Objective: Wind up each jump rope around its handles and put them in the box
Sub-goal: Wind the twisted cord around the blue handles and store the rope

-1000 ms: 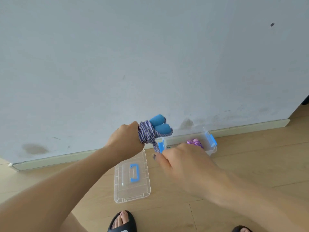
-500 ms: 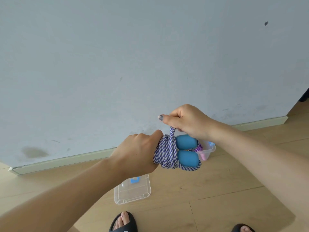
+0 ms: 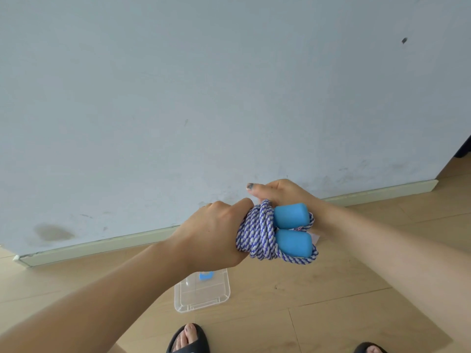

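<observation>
Clear box lid (image 3: 204,291) with blue handle lies flat on the wood floor (image 3: 331,289) near the baseboard, nothing on it; above it, left hand (image 3: 216,233) grips the wound blue-white jump rope (image 3: 257,230) and its blue handles (image 3: 291,229), right hand (image 3: 283,193) curled, pinching the rope's top strand.

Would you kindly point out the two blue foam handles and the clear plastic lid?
upper blue foam handle (image 3: 290,215), head view, its middle.
lower blue foam handle (image 3: 293,243), head view, its middle.
clear plastic lid (image 3: 204,294), head view, bare centre panel.
</observation>
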Demonstrator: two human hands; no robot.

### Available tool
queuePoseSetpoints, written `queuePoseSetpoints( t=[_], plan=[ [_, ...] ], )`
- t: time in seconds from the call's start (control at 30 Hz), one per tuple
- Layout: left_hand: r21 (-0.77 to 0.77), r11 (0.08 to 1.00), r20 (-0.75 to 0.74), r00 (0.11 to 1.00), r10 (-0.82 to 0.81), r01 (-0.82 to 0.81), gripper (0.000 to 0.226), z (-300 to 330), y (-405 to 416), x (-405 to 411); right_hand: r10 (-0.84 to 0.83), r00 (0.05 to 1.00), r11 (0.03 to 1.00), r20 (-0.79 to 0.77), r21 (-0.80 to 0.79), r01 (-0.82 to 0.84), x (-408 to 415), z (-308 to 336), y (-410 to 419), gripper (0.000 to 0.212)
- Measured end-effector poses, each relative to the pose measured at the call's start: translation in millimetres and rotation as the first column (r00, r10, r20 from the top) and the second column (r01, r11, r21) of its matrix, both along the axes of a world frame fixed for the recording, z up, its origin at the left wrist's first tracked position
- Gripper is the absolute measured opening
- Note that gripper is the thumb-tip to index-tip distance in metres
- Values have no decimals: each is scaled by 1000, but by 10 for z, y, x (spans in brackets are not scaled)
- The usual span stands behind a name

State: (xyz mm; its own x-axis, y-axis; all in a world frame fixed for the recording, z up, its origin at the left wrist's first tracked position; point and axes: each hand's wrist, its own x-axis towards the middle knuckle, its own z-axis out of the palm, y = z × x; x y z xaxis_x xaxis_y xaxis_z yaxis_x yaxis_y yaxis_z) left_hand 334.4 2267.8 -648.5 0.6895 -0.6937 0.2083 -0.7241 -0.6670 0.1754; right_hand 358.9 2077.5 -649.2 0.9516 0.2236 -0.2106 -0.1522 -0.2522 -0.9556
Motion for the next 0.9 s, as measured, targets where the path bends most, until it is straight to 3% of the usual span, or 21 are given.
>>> queuePoseSetpoints(
  t=[0.1,0.27,0.43,0.6,0.77,0.83,0.9],
  plan=[
    [92,995,-53,998,42,-37,21,18,-43,-3,-63,985,993,162,-86,78,41,145,-91,58],
    [188,978,-87,990,112,-94,21,-16,38,56,-11,912,975,410,-200,101,-22,488,-217,58],
    [181,977,-122,984,133,-110,20,11,112,135,-26,868,969,495,-200,144,-66,556,-239,58],
    [102,995,-71,997,5,2,22,29,-16,-7,24,929,949,368,-302,95,-3,341,-134,60],
    [-100,994,-41,998,46,-50,22,0,64,-15,-48,999,993,1,-112,48,-63,25,-35,47],
    [-172,979,-66,993,99,-109,22,7,79,8,-61,997,997,-42,-59,59,-146,-91,-12,36],
    [-230,958,-104,983,149,-169,23,39,45,23,-97,993,995,-73,25,99,-244,-132,72,47]
  ],
)
